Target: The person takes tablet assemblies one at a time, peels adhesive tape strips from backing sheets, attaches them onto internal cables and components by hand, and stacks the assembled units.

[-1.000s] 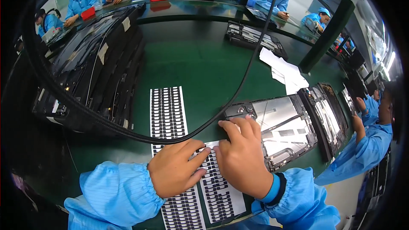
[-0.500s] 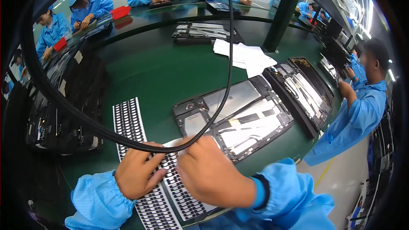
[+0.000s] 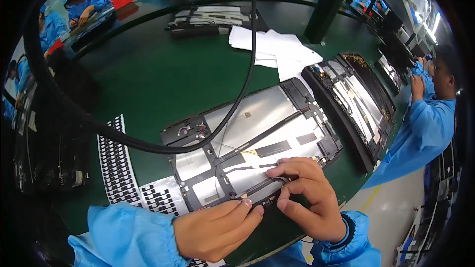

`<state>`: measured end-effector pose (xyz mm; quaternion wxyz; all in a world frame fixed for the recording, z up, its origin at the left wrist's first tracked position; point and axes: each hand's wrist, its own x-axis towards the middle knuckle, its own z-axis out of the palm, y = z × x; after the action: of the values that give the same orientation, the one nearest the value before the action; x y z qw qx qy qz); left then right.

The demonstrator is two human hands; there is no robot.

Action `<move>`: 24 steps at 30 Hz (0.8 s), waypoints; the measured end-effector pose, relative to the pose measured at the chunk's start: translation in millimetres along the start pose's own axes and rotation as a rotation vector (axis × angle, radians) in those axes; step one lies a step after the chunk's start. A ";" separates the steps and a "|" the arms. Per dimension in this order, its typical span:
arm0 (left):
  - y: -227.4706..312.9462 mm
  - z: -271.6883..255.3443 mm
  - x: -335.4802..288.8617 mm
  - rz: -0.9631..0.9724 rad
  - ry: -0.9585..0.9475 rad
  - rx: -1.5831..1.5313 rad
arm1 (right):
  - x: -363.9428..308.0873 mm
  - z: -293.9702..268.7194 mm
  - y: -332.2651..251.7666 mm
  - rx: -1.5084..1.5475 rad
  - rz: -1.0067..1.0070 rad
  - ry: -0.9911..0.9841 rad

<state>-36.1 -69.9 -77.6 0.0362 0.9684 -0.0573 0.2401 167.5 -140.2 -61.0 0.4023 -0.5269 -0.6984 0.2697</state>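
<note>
An opened flat electronic device (image 3: 232,123), with a black frame, silver plates and dark flat cables, lies aslant before me. My left hand (image 3: 217,230) is at its near edge, fingertips pressed together by a small connector; anything between them is hidden. At the same edge, to the right, my right hand (image 3: 311,198) has its fingers curled around the end of a black flat cable (image 3: 264,185). Whether it grips the cable or a smaller piece I cannot make out. Sheets of small black-and-white stickers (image 3: 116,163) lie left of the device, partly under it and my left sleeve.
Another opened device (image 3: 354,104) rests on a black one at right, beside a co-worker (image 3: 420,118). White papers (image 3: 274,47) and more opened devices (image 3: 213,19) lie farther back. Dark devices are stacked at left (image 3: 49,148). A black cable (image 3: 251,54) loops across the view.
Both hands have left the sticker sheets and come to the device's near edge, the left moving right and the right moving right. The view has shifted, and the device appears nearer and farther left.
</note>
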 end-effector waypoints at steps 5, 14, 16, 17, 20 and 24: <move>4.9 -4.5 3.4 -0.075 -0.023 -0.056 | 1.2 -6.4 -2.4 -0.011 0.037 -0.027; 6.5 -4.6 -0.1 -0.092 -0.010 -0.031 | 2.4 2.3 -2.4 -0.094 0.009 -0.009; 7.8 -4.1 2.3 -0.099 -0.002 -0.031 | 2.2 1.6 -3.4 -0.101 0.007 -0.013; 9.0 -3.2 5.8 -0.098 -0.007 -0.009 | 2.5 1.5 -4.4 -0.104 0.007 -0.012; 7.5 -0.9 8.4 -0.087 -0.035 0.040 | 1.3 0.0 -4.1 -0.118 0.021 0.011; 9.3 -3.0 8.0 -0.102 -0.049 0.083 | -3.8 -8.7 0.2 -0.076 0.009 0.050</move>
<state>-31.7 -79.5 -70.9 0.0066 0.9763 0.0014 0.2163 175.4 -144.2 -57.6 0.3982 -0.5512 -0.6956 0.2316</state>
